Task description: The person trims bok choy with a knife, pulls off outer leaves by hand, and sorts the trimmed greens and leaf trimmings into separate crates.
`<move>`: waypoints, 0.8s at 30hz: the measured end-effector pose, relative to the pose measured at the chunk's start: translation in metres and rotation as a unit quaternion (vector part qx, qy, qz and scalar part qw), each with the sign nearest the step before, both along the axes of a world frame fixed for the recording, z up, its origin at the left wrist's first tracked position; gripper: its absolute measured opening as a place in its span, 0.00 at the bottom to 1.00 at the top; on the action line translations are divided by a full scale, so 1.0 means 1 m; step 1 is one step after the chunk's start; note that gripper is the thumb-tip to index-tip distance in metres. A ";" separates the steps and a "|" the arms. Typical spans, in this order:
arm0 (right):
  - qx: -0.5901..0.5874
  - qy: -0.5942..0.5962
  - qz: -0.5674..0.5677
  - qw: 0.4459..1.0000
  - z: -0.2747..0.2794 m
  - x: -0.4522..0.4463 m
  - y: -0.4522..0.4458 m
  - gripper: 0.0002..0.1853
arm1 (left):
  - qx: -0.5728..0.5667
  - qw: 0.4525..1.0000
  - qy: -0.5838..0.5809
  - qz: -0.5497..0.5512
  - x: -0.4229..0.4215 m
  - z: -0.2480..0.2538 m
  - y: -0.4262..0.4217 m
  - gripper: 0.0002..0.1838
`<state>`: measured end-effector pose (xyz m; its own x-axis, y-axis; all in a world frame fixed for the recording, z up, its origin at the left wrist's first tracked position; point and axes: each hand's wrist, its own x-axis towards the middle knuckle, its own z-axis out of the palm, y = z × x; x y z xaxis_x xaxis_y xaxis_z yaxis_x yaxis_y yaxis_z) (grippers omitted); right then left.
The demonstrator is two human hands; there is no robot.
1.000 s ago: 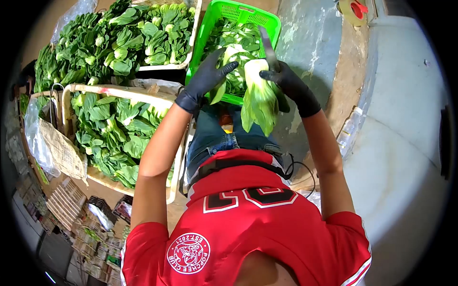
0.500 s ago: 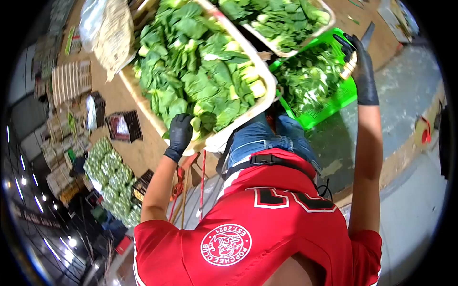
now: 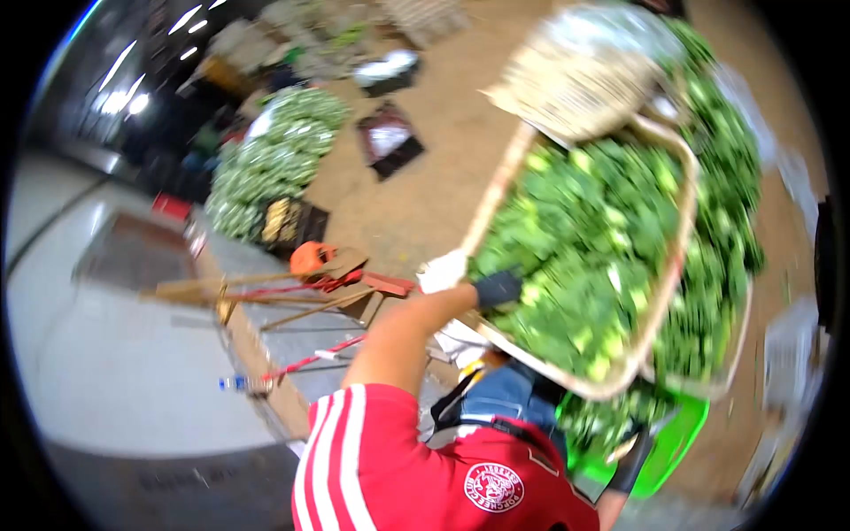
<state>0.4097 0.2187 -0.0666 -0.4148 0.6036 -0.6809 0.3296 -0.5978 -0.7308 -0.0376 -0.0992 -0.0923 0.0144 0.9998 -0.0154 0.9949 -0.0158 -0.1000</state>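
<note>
Black-gloved, my left hand [image 3: 499,288] reaches over the near left side of a pale-rimmed crate [image 3: 684,232] full of leafy greens [image 3: 575,248]. Its fingertips blur into the leaves, so its grip cannot be made out. Lower right, my right hand [image 3: 630,462], also gloved, is closed around a knife [image 3: 622,450] with a light handle, over the bright green basket [image 3: 682,442]. Cut leaves [image 3: 611,416] lie in that basket, partly hidden by the crate's corner.
Another crate of greens [image 3: 699,327] stands to the right. A woven sack [image 3: 575,84] covers the far crate edge. Wooden and red poles [image 3: 310,358], an orange object [image 3: 312,258], bagged greens [image 3: 274,159] and a dark box [image 3: 388,140] are on the left.
The view has swung left. The bok choy seen in my hands a second ago is gone from them. My left hand moved to the crate; my right hand stays by the green basket with the knife.
</note>
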 end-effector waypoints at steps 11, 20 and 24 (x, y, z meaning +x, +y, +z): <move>0.202 0.127 0.267 0.934 0.069 -0.137 -0.018 0.14 | 0.334 0.571 -0.694 0.283 0.116 0.192 0.061 0.39; 0.248 0.085 0.259 0.929 0.041 -0.094 -0.015 0.17 | 0.331 0.450 -0.798 0.225 0.181 0.156 0.128 0.30; 0.384 0.104 0.316 0.861 0.098 -0.081 -0.030 0.06 | 0.237 0.488 -0.808 0.230 0.191 0.165 0.121 0.27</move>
